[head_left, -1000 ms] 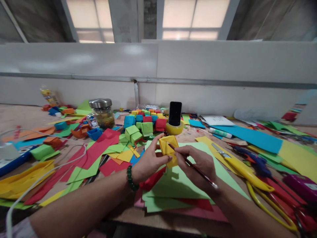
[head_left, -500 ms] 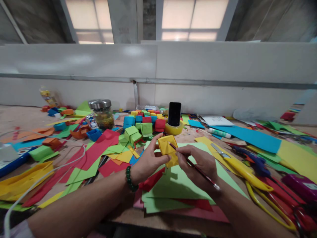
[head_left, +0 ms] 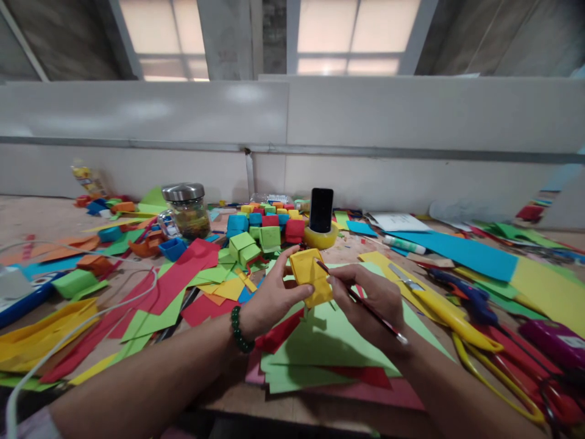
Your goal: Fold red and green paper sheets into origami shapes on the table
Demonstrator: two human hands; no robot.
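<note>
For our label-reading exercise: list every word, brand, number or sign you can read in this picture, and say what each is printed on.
No text can be read.
White sheet: marks too blurred to read.
Packet at far left: print too small to read.
Glue stick: label unreadable.
Phone: screen dark.
Yellow paper box in the left hand, and the pencil in the right hand: no writing visible.

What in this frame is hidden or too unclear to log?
- Head view: near faces of the yellow paper box, covered by the left hand and right hand.
- Pencil tip, hidden against the box.
- Jar contents, too small.
- Scissors, cut off by the right edge.
</note>
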